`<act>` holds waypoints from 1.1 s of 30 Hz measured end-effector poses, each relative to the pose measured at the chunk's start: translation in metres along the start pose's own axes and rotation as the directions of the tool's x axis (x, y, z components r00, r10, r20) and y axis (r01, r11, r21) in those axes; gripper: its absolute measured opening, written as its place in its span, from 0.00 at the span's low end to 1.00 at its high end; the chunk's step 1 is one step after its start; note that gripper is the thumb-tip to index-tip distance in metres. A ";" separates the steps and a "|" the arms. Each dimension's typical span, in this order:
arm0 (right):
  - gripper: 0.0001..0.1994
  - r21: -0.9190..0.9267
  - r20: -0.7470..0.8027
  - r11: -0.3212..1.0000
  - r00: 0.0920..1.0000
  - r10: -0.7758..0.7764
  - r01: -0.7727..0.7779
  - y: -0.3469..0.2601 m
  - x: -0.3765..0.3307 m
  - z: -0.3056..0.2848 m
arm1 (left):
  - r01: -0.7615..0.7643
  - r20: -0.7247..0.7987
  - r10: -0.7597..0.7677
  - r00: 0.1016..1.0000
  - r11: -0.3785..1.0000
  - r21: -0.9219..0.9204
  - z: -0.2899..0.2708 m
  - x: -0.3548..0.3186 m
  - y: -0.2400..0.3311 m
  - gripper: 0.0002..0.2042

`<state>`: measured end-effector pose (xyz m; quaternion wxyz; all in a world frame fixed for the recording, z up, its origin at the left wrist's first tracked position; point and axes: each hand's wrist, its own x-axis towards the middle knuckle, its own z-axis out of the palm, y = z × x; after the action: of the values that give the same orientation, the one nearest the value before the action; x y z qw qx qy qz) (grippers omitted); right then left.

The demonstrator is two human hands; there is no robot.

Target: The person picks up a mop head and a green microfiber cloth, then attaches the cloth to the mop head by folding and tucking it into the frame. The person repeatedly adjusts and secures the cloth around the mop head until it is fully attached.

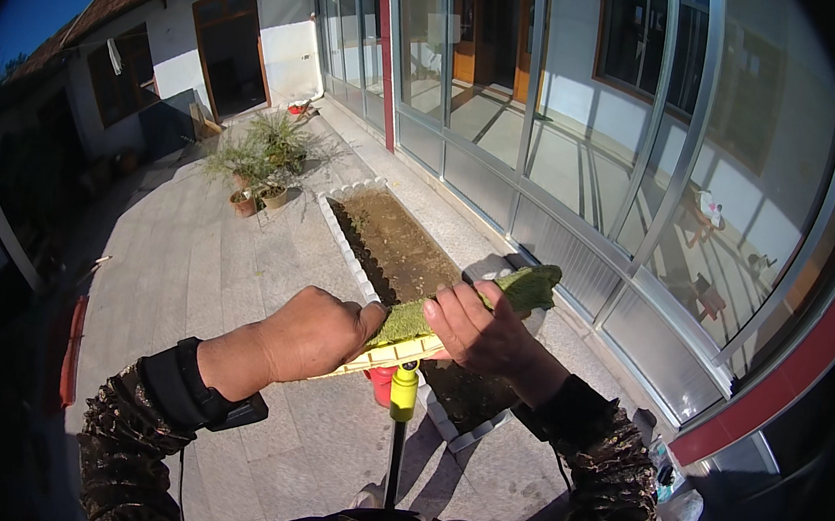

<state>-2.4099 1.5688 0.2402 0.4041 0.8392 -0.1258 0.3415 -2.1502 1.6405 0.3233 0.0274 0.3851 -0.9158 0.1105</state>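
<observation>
In front of me is a flat mop head with a green fabric pad (403, 325) lying over a yellow plastic frame (390, 355). A yellow joint (405, 392) links the frame to a dark pole (395, 459) that runs down toward my body. My left hand (301, 340) is closed around the left end of the mop head, its thumb at the pad. Toward the right, my right hand (479, 335) grips the pad, fingers over its top. The pad's right end (536, 286) sticks out past that hand, raised and bent. Behind the joint, a red thing (381, 383) is partly hidden.
Beneath the mop head a long soil bed (399, 244) with white edging (342, 243) crosses the paving. Potted plants (265, 150) stand beyond it. A glazed wall (587, 166) runs along the right. Plastic bags and bottles (680, 512) lie at the lower right.
</observation>
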 end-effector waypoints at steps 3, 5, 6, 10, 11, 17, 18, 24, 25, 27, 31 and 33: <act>0.19 -0.003 -0.010 1.000 1.000 -0.026 0.026 0.001 0.000 0.002 | 0.021 0.031 -0.021 0.999 1.000 0.014 0.001 0.000 0.000 0.15; 0.19 -0.003 -0.008 1.000 1.000 -0.027 0.027 0.001 0.000 0.002 | 0.019 0.020 -0.019 1.000 1.000 0.025 0.001 0.001 0.000 0.16; 0.19 -0.002 -0.007 1.000 1.000 -0.026 0.026 0.001 0.001 0.001 | 0.018 0.024 -0.018 1.000 1.000 0.002 0.000 0.000 0.000 0.17; 0.24 0.018 0.013 1.000 1.000 -0.025 0.024 0.003 0.005 -0.003 | 0.003 0.018 -0.001 1.000 0.998 -0.061 -0.002 -0.001 -0.004 0.19; 0.26 0.069 0.033 0.998 0.999 -0.003 0.000 0.004 0.005 -0.004 | -0.010 0.000 0.010 1.000 0.998 -0.066 -0.001 -0.001 -0.004 0.19; 0.30 0.178 0.038 0.984 0.998 -0.041 0.034 0.002 0.009 0.004 | -0.007 0.087 0.017 0.996 0.994 -0.112 0.021 -0.003 0.001 0.14; 0.28 0.180 0.025 0.981 0.997 -0.074 0.068 0.001 0.009 0.005 | 0.003 0.063 0.008 0.998 0.987 -0.162 0.025 -0.004 0.003 0.12; 0.22 0.155 0.034 0.981 0.991 -0.126 0.120 0.005 0.010 0.008 | -0.016 0.029 0.022 0.999 0.982 -0.190 0.031 -0.011 -0.003 0.17; 0.23 0.149 0.047 0.979 0.988 -0.146 0.138 0.005 0.011 0.008 | -0.009 0.029 0.015 0.999 0.978 -0.209 0.030 -0.014 -0.006 0.20; 0.27 0.145 0.076 0.982 0.988 -0.135 0.123 0.007 0.012 0.007 | -0.027 -0.038 0.017 0.999 0.963 -0.270 0.031 -0.024 -0.015 0.26; 0.29 0.136 0.183 0.987 0.977 -0.114 0.090 0.007 0.014 0.005 | 0.140 -0.027 -0.244 0.969 0.643 -0.753 0.046 -0.062 -0.042 0.31; 0.29 0.104 0.197 0.990 0.973 -0.117 0.098 0.010 0.015 0.003 | 0.105 -0.113 -0.332 0.936 0.571 -0.814 0.062 -0.088 -0.053 0.32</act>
<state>-2.4020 1.5611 0.2548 0.3672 0.8933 -0.1044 0.2374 -2.0484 1.6520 0.2608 0.3266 0.4255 -0.8010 -0.2657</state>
